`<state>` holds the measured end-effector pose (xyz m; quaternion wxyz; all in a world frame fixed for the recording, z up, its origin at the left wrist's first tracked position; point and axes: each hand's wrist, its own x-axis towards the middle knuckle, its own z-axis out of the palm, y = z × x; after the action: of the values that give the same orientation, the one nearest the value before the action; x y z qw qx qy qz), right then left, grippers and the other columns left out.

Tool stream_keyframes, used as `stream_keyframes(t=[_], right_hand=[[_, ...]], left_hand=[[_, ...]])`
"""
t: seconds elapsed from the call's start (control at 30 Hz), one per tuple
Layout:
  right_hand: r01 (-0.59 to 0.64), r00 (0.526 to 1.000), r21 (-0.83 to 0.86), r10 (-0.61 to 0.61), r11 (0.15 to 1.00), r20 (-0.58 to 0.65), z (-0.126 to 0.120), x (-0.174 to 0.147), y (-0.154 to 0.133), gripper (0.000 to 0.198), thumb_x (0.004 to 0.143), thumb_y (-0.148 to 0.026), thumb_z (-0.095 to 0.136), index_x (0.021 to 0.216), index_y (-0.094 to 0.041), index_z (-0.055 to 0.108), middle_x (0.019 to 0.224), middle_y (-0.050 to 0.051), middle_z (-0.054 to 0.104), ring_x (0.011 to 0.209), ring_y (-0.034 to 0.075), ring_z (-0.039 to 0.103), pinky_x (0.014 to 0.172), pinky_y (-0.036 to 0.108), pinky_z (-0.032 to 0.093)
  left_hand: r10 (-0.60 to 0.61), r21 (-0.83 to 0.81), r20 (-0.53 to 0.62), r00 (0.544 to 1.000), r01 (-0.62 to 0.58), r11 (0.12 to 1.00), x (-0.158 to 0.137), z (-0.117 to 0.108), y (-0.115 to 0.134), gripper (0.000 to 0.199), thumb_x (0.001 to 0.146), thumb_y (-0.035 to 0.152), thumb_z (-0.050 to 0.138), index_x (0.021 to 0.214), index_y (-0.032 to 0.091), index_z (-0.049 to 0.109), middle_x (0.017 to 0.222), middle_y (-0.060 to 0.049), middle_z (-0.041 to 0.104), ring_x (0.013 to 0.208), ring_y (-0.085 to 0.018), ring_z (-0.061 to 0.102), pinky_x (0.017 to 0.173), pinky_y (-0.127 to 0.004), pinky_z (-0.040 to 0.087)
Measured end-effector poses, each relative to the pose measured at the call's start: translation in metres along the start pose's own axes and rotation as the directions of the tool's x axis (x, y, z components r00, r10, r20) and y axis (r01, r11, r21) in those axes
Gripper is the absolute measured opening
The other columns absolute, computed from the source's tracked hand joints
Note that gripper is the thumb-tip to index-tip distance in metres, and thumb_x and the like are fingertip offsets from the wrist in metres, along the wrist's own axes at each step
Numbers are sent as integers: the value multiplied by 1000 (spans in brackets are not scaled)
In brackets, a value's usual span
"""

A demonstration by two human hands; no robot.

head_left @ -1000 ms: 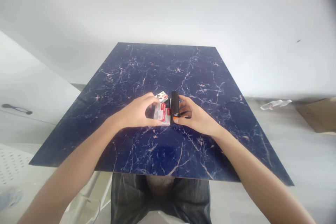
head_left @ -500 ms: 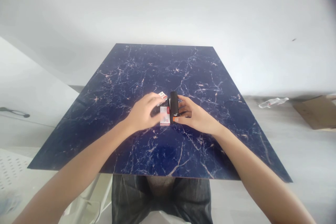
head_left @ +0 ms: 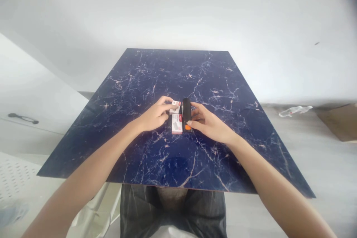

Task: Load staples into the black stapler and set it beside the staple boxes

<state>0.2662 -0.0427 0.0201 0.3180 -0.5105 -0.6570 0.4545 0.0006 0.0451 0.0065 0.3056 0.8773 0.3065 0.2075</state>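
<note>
A black stapler (head_left: pixel 186 108) with an orange patch lies lengthwise on the blue marbled table (head_left: pixel 167 163). My right hand (head_left: pixel 208 121) holds it from the right, thumb on the near end by the orange patch and fingers along its side. Left of the stapler sit two small white-and-red staple boxes, one behind the other. The nearer box (head_left: pixel 176 124) shows a picture of staples. My left hand (head_left: pixel 156 114) reaches to the farther box (head_left: pixel 175 104) with fingers stretched out. One finger lies over its top, and the thumb is apart from it.
A plastic bottle (head_left: pixel 295 111) and a cardboard box (head_left: pixel 338 122) are on the floor to the right. A white wall (head_left: pixel 178 11) stands behind the table. At left is a white cabinet door with a dark handle (head_left: pixel 23 118).
The farther staple box, tilted at my left fingers before, now sits behind the nearer one. My left thumb has drawn back from the nearer box. My right hand stays at the stapler.
</note>
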Motion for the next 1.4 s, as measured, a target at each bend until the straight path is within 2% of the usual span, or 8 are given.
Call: stream_keyframes(t=[0.13,0.23,0.37,0.7,0.8,0.97,1.2,1.4], right_hand=[[2,1000,0,-2,1000,0,0,-1,-1,72,92,-35,71,157,-32,40,132,8,68,109,27,72,98,52,61],[-8,1000,11,8,1000,3,1,-2,-1,77,90,-36,74,159,-33,39,141,10,63,111,27,71,98,51,62],[-7,1000,12,7,1000,-18,3,-3,-1,82,86,-37,79,158,-32,40,153,12,56,113,28,70,99,53,62],[25,995,-175,-41,984,-92,16,-7,-13,83,86,-36,74,160,-29,37,144,13,65,106,30,75,91,50,65],[49,985,-331,-101,942,-140,25,-10,-19,88,84,-39,75,161,-29,35,140,13,67,101,32,76,88,50,64],[8,977,-435,-100,900,-188,32,-14,-20,89,84,-36,71,163,-24,31,131,15,72,96,34,77,86,50,63],[-46,955,-478,-103,877,-280,26,-14,-19,80,82,-31,67,158,-24,42,124,13,76,104,36,76,88,52,62],[-142,922,-481,-60,865,-382,1,-6,-14,84,78,-28,65,159,-22,42,126,13,76,103,37,76,90,53,60]], left_hand=[[-75,-220,52,996,85,972,-10,-5,9,47,94,18,57,140,27,63,151,-12,44,111,-25,68,91,-47,65],[-65,-118,101,993,77,990,-15,-8,15,68,90,37,74,154,33,50,168,-13,27,131,-35,60,100,-53,61],[-56,56,193,980,46,997,-18,-8,16,109,77,52,88,167,41,28,179,-7,0,158,-46,27,117,-62,47],[-61,159,127,990,40,986,-18,2,15,98,76,51,88,161,35,41,178,-11,8,157,-43,32,118,-61,46],[-49,199,119,992,25,980,-17,3,16,97,74,50,89,158,32,44,175,-13,18,159,-45,25,122,-67,37],[33,202,68,997,-46,978,-15,6,14,93,74,46,88,156,30,46,170,-12,30,156,-41,33,126,-61,35],[52,176,59,997,-62,982,-3,12,20,91,75,47,86,155,31,47,167,-10,36,149,-38,46,120,-55,45],[55,185,85,995,-70,980,41,25,20,92,73,50,85,154,26,49,168,-14,34,149,-39,45,120,-56,43]])
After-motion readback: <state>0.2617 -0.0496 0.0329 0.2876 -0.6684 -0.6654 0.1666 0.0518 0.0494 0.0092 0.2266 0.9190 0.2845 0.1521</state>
